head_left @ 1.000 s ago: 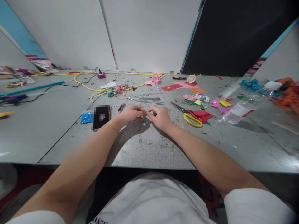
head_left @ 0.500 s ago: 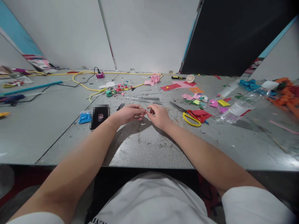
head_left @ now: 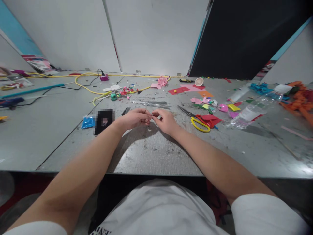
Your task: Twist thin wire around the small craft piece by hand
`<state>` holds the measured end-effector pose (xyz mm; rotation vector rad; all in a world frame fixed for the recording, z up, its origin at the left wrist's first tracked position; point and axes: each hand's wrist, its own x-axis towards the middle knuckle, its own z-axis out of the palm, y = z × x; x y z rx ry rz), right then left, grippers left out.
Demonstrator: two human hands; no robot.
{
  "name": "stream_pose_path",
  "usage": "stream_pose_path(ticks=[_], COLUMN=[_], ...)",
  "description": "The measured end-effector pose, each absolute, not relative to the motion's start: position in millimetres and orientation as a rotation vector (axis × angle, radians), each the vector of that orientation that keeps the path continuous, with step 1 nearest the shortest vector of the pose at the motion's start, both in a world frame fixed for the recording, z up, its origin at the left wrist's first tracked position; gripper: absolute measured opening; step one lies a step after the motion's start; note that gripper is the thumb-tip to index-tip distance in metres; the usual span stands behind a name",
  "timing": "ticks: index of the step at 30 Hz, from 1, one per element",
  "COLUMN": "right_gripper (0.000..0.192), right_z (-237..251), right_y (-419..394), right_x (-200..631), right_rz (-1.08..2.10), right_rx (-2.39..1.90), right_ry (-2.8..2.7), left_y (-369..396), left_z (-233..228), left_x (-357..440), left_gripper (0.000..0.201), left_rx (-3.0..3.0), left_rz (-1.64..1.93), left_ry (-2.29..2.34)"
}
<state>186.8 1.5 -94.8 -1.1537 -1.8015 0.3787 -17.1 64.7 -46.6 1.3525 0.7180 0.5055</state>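
My left hand (head_left: 136,119) and my right hand (head_left: 166,121) meet fingertip to fingertip just above the table, both closed in a pinch. Whatever lies between their fingers is too small or hidden to name. Behind them rests a bundle of thin metal wires (head_left: 151,104). Scissors with yellow handles (head_left: 200,125) lie right of my right hand, partly against a red packet (head_left: 210,120). Left of my left wrist are a dark, partly blurred-out flat object (head_left: 104,122) and a blue packet (head_left: 87,122).
A clear plastic bottle (head_left: 259,109) lies at the right, near orange crumpled material (head_left: 298,104). Red paper (head_left: 178,90), a small round cup (head_left: 199,82) and a cutter (head_left: 186,81) are farther back. A yellow cable (head_left: 81,85) runs along the wall, with a purple plug block (head_left: 104,77).
The hands stay pinched together in nearly the same place, with only a slight shift of the fingers. The whole view has moved a little.
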Motion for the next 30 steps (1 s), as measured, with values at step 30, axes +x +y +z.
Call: stream_pose_path(ticks=[30], right_gripper=[0.024], right_z=[-83], right_y=[-8], right_x=[184], right_rz=[0.216], right_rx=[-1.056], right_ry=[-1.906], left_y=[65], left_z=[-42], left_x=[-20], left_gripper=[0.028], left_rx=[1.395], left_rz=[0.444], left_ry=[0.625])
